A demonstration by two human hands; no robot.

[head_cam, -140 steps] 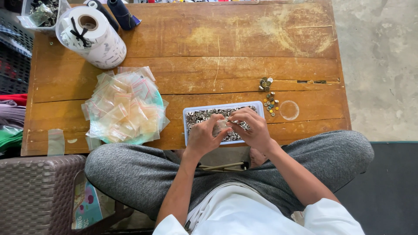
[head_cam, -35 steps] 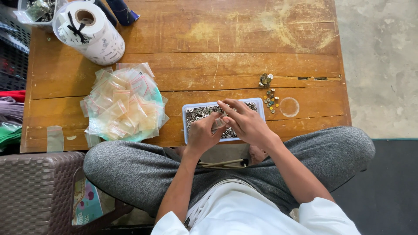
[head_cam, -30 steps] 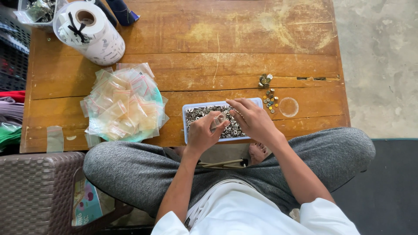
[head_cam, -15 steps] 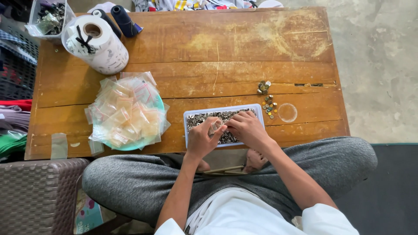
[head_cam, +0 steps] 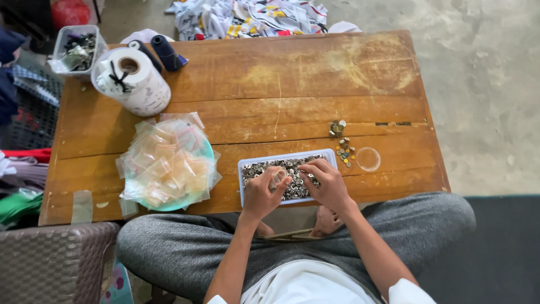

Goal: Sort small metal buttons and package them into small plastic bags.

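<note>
A shallow white tray [head_cam: 246, 164] full of small metal buttons sits at the near edge of a low wooden table [head_cam: 270, 84]. My left hand [head_cam: 263, 194] hovers over the tray's left half and pinches a small clear plastic bag [head_cam: 277, 179] between thumb and fingers. My right hand [head_cam: 326, 186] rests on the tray's right half, fingertips down among the buttons. To the right of the tray lie a few loose buttons [head_cam: 343, 149] and a clear round lid [head_cam: 368, 159].
A teal plate heaped with small clear bags [head_cam: 166, 163] lies left of the tray. A large white roll [head_cam: 134, 81], dark thread spools [head_cam: 163, 52] and a clear box of parts [head_cam: 76, 48] stand at the far left. Cloth [head_cam: 253, 17] lies beyond the table; a wicker stool [head_cam: 53, 262] sits near left.
The view has shifted down, showing more of the far floor and cloth. My right hand drew back from the tray's far edge into the buttons; my left hand stayed over the tray with the bag.
</note>
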